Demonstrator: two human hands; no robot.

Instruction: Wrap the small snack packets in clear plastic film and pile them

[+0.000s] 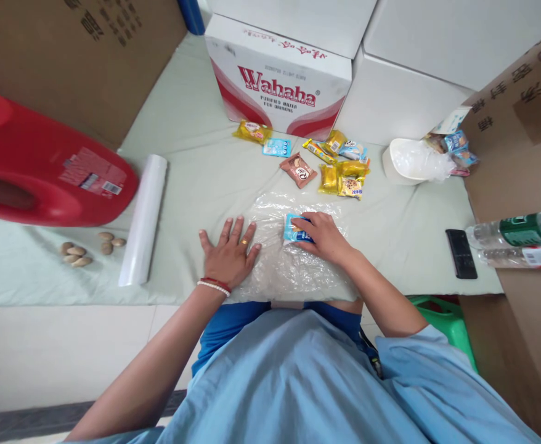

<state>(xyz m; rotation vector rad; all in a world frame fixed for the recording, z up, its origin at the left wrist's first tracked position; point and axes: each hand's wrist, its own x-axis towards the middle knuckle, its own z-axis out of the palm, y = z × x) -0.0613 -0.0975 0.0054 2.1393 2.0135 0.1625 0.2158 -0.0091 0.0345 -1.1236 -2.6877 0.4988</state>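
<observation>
My right hand [322,237] is closed over a blue snack packet [292,228], which rests on a sheet of clear plastic film [275,271]. Its fingers cover much of the packet. To the left, my left hand [228,253] lies flat with fingers spread, its thumb side at the film's left edge. Beyond the film lie a brown snack packet [298,170], a light blue packet [276,147] and several yellow-wrapped snacks [344,177]. Another yellow-wrapped snack [252,131] sits near the carton.
A white roll [143,222], several stones [74,254] and a big red jug [53,166] stand left. On the right are a white container [397,169], a black phone [461,253] and plastic bottles [520,231]. A Wahaha carton [275,77] and cardboard walls border the table [196,179].
</observation>
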